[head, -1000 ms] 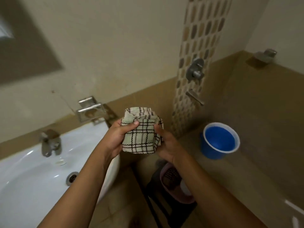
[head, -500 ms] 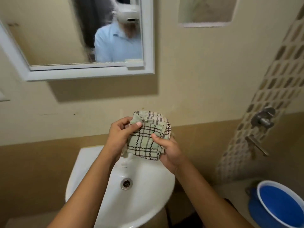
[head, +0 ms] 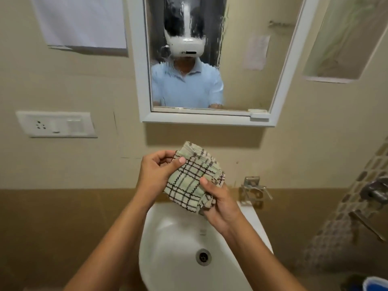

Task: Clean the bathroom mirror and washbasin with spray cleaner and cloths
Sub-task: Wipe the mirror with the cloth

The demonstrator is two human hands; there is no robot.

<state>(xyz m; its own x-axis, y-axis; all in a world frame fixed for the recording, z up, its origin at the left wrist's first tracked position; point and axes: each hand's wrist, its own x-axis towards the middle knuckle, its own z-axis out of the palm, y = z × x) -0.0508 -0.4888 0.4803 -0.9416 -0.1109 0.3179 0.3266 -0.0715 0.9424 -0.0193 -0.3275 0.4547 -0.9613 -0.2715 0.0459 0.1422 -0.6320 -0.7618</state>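
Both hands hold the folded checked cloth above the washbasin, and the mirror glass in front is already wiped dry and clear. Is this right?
Not quite. Both the left hand and the right hand do hold the folded checked cloth above the washbasin, but the mirror glass is not wiped clear: the head view shows wet streaks running down its upper left part.

Cream wall [head: 63,164] running above a brown tile band [head: 63,217]; switch plate [head: 56,124] sitting left, recessed niche [head: 340,38] sitting upper rt.
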